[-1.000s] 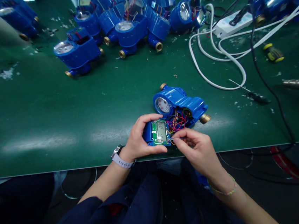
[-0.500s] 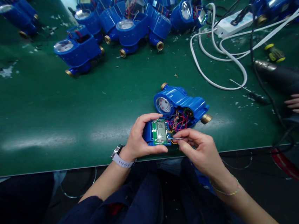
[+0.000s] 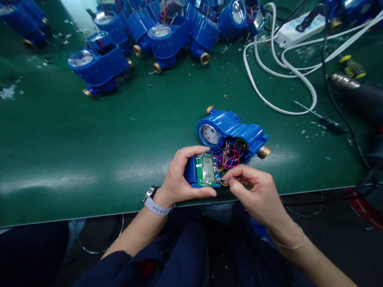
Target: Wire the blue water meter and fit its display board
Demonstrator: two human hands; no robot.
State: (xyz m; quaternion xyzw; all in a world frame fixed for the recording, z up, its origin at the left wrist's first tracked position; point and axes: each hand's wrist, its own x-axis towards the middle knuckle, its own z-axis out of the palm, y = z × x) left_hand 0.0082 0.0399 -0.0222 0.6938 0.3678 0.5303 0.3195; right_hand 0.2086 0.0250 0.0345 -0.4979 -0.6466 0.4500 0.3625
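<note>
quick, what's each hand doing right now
Left hand: closed around the blue cover that carries the green circuit board.
Right hand: fingers pinched on a thin wire at the board's edge.

Heat gun (image 3: 373,103) (right edge-cropped)

Open meter (image 3: 231,133) at table's (image 3: 60,151) near edge, more meters (image 3: 161,36) behind, cables (image 3: 285,62) right

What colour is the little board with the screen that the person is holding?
Green, in the head view: the circuit board sits in a blue cover held by the left hand.
</note>
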